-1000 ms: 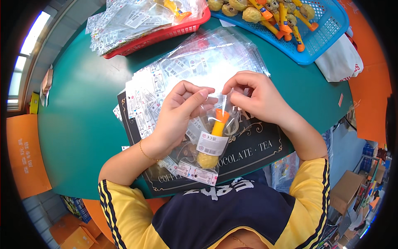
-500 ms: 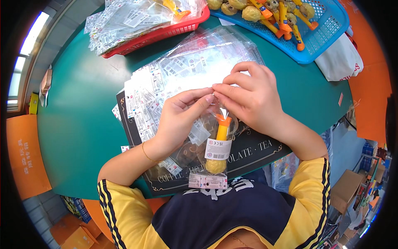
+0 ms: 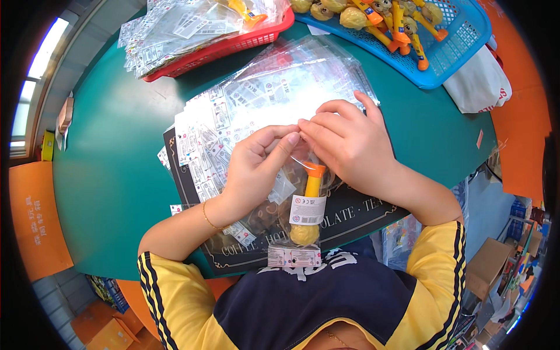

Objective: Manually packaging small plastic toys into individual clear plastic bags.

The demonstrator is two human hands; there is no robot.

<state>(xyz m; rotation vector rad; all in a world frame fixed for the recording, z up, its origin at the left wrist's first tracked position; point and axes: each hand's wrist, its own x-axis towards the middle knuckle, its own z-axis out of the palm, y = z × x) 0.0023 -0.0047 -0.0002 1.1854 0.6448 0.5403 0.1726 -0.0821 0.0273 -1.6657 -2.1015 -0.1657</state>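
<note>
At the centre of the head view, over the near edge of a black printed mat, lies a yellow toy with an orange flared end, a pale label round it, inside a clear bag. The left hand and the right hand meet at the bag's far edge, thumbs and fingertips drawn together in a narrow pinch on the film (the exact fold is hidden by the fingers). The toy looks light and fairly stiff, with a bulky knobbed head; the film is probably thin, slippery and easily creased, so the rim suits a fingertip pinch, and the toy's shaft a firmer hold. A printed strip ends the bag nearest the chest. Just beyond the hands, a spread stack of clear packets crowds the working space and might cling to the film. Farther off on the green table stand a red basket of packets and a blue basket of similar toys.
</note>
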